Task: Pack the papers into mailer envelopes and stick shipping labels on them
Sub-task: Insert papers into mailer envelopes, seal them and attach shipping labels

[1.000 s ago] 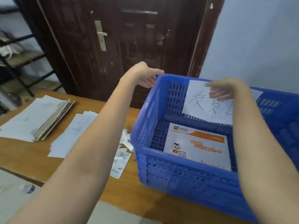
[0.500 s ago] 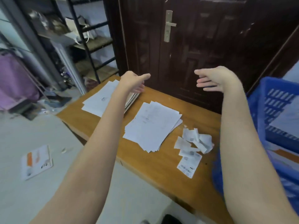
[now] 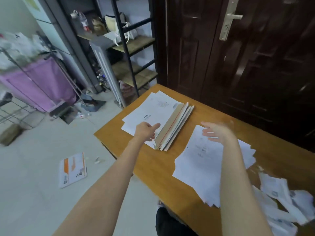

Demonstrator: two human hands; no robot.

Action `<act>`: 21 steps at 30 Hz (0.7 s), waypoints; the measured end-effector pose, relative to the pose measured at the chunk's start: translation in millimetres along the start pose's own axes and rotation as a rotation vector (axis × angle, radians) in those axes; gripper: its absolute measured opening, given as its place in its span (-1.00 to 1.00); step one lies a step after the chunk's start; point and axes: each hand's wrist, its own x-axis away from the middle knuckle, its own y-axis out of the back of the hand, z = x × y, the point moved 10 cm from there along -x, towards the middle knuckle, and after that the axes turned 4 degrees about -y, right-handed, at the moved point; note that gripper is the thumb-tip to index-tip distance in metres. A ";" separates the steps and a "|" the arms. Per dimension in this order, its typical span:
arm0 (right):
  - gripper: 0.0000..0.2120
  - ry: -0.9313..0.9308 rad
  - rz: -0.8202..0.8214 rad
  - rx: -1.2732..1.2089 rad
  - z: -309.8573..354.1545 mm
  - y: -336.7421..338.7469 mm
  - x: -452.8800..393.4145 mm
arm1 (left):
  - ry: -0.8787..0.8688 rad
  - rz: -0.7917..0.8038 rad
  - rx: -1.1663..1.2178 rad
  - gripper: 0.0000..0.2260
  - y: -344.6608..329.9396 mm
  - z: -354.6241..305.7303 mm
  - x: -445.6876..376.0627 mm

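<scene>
As I look down at the wooden table (image 3: 170, 176), my left hand (image 3: 144, 132) hovers loosely curled, empty, over the mailer envelope stack (image 3: 172, 126) at the table's far left corner. Its long axis runs away from me, rightward. My right hand (image 3: 216, 133), fingers spread, hangs blurred above the loose papers (image 3: 199, 164). Crumpled shipping labels (image 3: 283, 198) lie far right. No print is legible.

2 bare forearms reach into view from the bottom edge, with no sleeves, watch, rings or gloves on them. The left hand (image 3: 147, 131) and the right hand (image 3: 217, 132) are bare too, the right one blurred. A dark black garment (image 3: 167, 223) shows low between the arms.
</scene>
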 end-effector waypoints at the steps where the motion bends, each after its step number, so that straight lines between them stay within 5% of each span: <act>1: -0.59 -0.022 0.011 -0.021 2.2 -11.1 -13.6 | 0.023 0.010 -0.019 -0.62 4.1 5.2 -15.8; 9: -0.56 -0.127 0.046 -0.066 18.5 -67.9 -78.7 | 0.088 0.088 -0.048 -0.62 15.9 19.6 -100.9; 21: -0.55 -0.183 -0.109 -0.176 23.5 -103.0 -120.7 | 0.090 0.268 -0.010 -0.66 3.2 30.3 -190.8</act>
